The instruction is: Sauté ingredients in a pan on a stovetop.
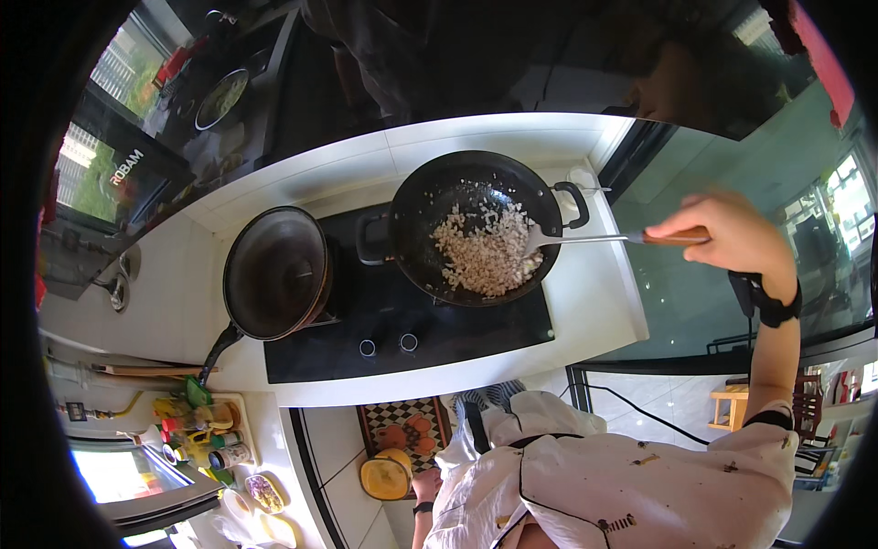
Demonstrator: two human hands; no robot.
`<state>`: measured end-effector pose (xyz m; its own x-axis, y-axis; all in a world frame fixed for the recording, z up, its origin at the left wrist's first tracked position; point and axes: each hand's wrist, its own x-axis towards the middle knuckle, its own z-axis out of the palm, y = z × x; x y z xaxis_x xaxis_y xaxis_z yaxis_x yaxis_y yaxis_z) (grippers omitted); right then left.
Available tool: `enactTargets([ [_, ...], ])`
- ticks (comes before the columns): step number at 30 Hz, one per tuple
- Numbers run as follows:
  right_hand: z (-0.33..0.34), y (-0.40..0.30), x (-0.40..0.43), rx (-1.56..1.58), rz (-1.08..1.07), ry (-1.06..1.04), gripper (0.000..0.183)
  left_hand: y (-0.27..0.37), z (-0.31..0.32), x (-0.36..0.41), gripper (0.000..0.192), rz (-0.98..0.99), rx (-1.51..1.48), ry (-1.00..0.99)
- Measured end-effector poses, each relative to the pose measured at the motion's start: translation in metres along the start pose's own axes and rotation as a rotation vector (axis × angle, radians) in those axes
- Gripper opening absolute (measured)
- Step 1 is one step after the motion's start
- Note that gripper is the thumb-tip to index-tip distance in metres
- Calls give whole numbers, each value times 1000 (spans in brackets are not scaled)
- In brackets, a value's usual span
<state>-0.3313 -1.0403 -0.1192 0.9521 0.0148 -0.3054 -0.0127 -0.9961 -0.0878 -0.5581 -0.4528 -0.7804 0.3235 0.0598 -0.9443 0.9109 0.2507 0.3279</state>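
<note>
A black two-handled wok (473, 165) stands on the right side of the black glass cooktop (466, 343) and holds small pale diced or minced food (483, 254). My right hand (730, 230) grips the wooden handle of a metal spatula (590, 239), whose blade rests in the food at the wok's right side. Low in the view, beside my body, my left hand (426, 484) is next to a yellow bowl-like container (385, 475) and seems to hold its rim; the fingers are partly hidden.
An empty dark frying pan (274, 274) sits on the left burner, its handle towards the lower left. Bottles and jars (226, 456) crowd a tray at the lower left, near a small dish of chopped purple food (264, 494). A glass door (693, 288) is at the right.
</note>
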Motion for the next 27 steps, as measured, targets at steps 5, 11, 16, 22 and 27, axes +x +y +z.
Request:
enactTargets([
  [5,71,-1,10,52,2,164,44,63,60,-79,13,3,184,72],
  [11,143,-9,79,323,103,374,39,60,44,-74,15,149,268,9],
  [16,139,-9,103,324,179,363,38,53,29,-57,18,222,359,-25],
  [22,84,-30,40,-22,41,282,37,22,12,-39,20,310,526,-43],
  [27,57,-48,2,-236,-12,134,37,-34,-23,10,23,748,1438,-10],
])
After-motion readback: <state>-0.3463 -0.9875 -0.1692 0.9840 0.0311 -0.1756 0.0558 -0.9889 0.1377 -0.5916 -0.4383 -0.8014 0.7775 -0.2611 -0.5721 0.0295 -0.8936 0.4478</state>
